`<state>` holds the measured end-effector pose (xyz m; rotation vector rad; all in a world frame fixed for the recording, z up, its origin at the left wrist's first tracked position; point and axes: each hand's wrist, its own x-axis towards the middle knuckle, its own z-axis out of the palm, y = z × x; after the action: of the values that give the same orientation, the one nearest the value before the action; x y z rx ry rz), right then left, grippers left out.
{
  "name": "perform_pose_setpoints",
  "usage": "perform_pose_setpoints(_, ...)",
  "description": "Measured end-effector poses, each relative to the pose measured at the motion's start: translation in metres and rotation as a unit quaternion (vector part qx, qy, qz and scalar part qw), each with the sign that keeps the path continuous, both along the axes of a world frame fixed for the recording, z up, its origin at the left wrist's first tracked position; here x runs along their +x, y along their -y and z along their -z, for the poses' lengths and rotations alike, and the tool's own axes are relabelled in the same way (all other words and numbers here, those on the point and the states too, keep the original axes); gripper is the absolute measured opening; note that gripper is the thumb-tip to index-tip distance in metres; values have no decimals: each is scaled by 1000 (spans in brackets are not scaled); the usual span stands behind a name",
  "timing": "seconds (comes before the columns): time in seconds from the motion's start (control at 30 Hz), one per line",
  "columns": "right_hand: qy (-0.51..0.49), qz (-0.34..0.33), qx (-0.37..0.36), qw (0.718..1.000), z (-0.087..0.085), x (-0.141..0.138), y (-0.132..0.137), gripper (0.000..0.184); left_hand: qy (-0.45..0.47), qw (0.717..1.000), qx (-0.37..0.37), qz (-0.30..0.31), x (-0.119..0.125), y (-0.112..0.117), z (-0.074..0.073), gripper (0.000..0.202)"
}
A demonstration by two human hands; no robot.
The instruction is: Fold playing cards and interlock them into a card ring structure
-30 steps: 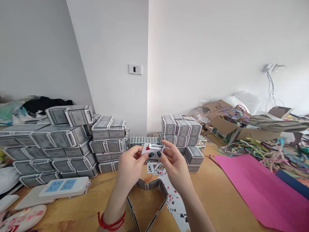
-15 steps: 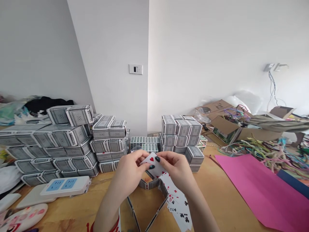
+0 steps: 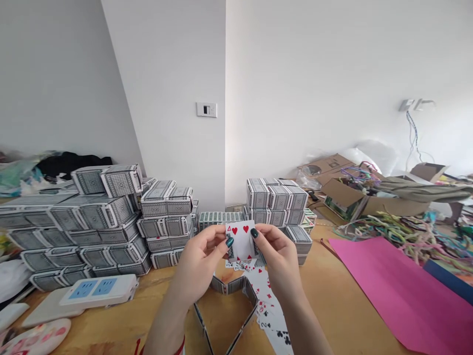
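Between my two hands is a playing card, a four of hearts facing me, with patterned strips folded at its left and right sides. My left hand pinches its left edge, the thumb on the front. On the right edge, my right hand grips it with thumb and fingers. Below stands a heart-like outline of folded cards on the table. Loose playing cards lie spread face up under my right forearm, and a few more show just beneath the held card.
Stacked blocks of folded cards stand at the left, with another stack behind my right hand. A white power strip lies front left. Pink paper, tangled coloured pipe cleaners and cardboard boxes are at the right.
The card has turned from tilted to upright and facing me, and its side strips now show folded. My hands have moved slightly apart, one at each side edge.
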<state>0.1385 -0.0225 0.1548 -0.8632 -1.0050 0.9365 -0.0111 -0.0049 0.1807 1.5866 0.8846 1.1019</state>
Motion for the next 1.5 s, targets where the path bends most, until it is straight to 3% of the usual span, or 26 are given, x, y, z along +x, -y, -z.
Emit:
perform_pose_setpoints(0.3,-8,-86,4,996,-4,-7,3,7,54,993,30,-104,6,1,5,22)
perform_pose_setpoints(0.57,-72,-99,-38,992,1,-14,5,7,93,989,64,-98,15,7,7,19)
perform_pose_setpoints(0.8,-142,-113,-68,981,-4,-21,8,9,118,986,64,-100,18,8,2,12)
perform_pose_setpoints(1.13,-172,-103,-69,977,-6,-25,10,5,127,988,62,-58,11,2,14,15)
perform_pose_setpoints(1.23,-182,-123,-63,973,-6,-23,9,5,104,985,112,-86,11,2,16,17)
perform_pose_setpoints(1.37,-203,-159,-85,962,-5,-19,7,5,3,974,190,-121,6,3,13,20)
perform_pose_setpoints(1.5,-142,-163,-79,973,-3,-15,3,10,-97,957,251,-110,-4,6,6,23)
